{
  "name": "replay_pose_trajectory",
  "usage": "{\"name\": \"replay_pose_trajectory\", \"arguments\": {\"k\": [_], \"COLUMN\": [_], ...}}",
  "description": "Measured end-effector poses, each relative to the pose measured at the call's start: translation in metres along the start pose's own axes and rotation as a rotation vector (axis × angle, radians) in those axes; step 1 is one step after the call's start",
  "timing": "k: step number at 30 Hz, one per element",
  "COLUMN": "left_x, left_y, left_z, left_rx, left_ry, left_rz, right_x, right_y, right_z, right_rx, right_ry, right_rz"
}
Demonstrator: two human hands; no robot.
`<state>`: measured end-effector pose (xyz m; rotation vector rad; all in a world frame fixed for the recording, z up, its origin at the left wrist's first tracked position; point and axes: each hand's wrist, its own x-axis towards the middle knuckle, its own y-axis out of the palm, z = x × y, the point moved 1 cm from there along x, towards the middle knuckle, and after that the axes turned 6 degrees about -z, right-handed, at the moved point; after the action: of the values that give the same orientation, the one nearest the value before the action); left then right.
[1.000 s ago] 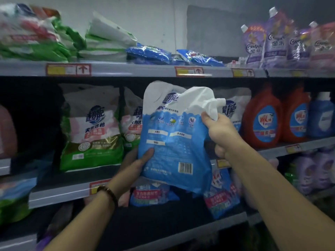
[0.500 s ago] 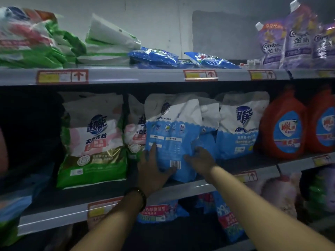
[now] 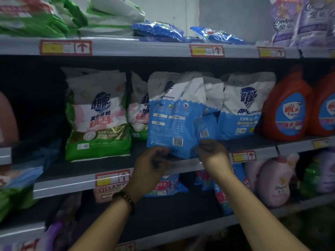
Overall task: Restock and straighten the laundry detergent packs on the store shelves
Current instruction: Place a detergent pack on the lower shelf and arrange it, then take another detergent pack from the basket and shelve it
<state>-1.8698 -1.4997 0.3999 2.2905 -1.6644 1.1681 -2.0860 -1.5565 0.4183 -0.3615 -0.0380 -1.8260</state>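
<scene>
A blue and white detergent pack [image 3: 174, 120] stands upright on the middle shelf [image 3: 72, 185], its back with the barcode facing out. My left hand [image 3: 150, 165] pinches its bottom left edge with curled fingers. My right hand [image 3: 213, 153] pinches the bottom right corner. Just behind it on the right leans a second blue pack [image 3: 212, 105] with a spout. A third blue pack [image 3: 243, 109] faces front further right. To the left stand a green and pink pack [image 3: 97, 120] and a second one [image 3: 138, 109], partly hidden.
Red detergent bottles [image 3: 288, 109] stand at the right of the middle shelf. The top shelf [image 3: 145, 48] carries flat green, white and blue packs and purple pouches [image 3: 297, 20]. Below are blue packs [image 3: 163, 185] and a pink bottle [image 3: 273, 180].
The blue pack went from held up in the air onto the middle shelf. Both hands slid down from its sides to its bottom edge. The view moved closer.
</scene>
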Motion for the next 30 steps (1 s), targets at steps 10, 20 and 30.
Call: {"name": "replay_pose_trajectory", "arguments": {"k": [10,20,30], "left_x": [-0.118,-0.266,-0.389], "left_y": [-0.015,-0.005,0.048], "left_z": [0.008,0.045,0.167], "left_rx": [-0.017,-0.093,0.059], "left_ry": [-0.309,-0.521,-0.670], "left_rz": [0.177,0.312,0.441], "right_x": [-0.099,-0.233,-0.320], "right_y": [-0.001,-0.009,-0.015], "right_z": [-0.052,-0.168,-0.293], "right_rx": [0.188,0.196,-0.105], "right_ry": [0.228,0.475,0.702], "right_rz": [0.169,0.120,0.158]}}
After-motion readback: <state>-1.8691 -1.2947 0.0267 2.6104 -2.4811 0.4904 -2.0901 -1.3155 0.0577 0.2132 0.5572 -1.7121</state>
